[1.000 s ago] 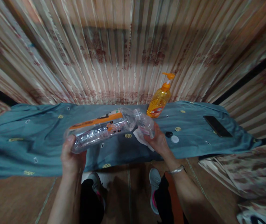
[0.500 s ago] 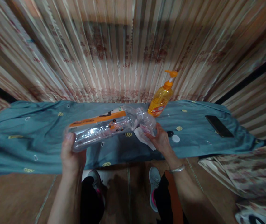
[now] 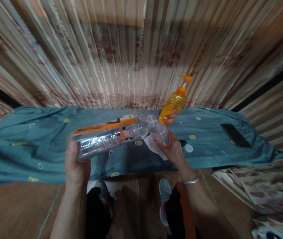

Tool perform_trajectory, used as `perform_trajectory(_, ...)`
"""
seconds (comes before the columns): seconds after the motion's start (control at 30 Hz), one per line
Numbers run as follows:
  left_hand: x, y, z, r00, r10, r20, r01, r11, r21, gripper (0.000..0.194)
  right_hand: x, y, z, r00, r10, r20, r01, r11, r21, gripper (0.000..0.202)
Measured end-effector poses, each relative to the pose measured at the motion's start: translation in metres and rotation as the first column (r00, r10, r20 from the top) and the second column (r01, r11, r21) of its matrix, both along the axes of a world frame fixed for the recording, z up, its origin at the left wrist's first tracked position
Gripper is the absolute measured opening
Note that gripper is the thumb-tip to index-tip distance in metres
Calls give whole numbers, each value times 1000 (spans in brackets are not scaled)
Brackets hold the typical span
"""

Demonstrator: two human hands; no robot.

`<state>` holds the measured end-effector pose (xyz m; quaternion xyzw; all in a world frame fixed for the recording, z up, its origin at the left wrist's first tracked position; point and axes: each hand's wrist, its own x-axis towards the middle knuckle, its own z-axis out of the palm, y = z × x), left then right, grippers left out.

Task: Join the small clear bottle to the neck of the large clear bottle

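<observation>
My left hand is closed round the base of a large clear plastic bottle with an orange and white label. The bottle lies nearly level above the cloth, its neck end toward the right. My right hand grips a small clear plastic container, whose narrow end is close against the large bottle's neck; whether they touch I cannot tell. A white tissue hangs under the container at my right fingers. Beyond stands a pump bottle of yellow-orange liquid.
A teal patterned cloth covers the long table. A white cap and a small dark cap lie right of my right hand. Farther right rests a black phone. A striped curtain hangs behind the table.
The view has shifted slightly, so the table things appear a little farther right. Both hands keep their hold, with hardly any movement of the large bottle and the container.
</observation>
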<state>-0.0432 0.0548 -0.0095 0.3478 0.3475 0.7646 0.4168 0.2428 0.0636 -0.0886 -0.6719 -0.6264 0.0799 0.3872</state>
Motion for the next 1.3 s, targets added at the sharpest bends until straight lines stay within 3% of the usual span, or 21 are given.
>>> perform_trajectory(0.37, -6, -1, 0, 997, 33, -66, -33, 999, 1, 37, 4, 1, -6, 992, -15, 123, 7, 998, 63, 61)
perform_trajectory(1.3, -11, -3, 2, 987, 42, -154, -38, 999, 28, 35, 5, 0, -7, 989, 24, 148, -33, 998, 58, 56)
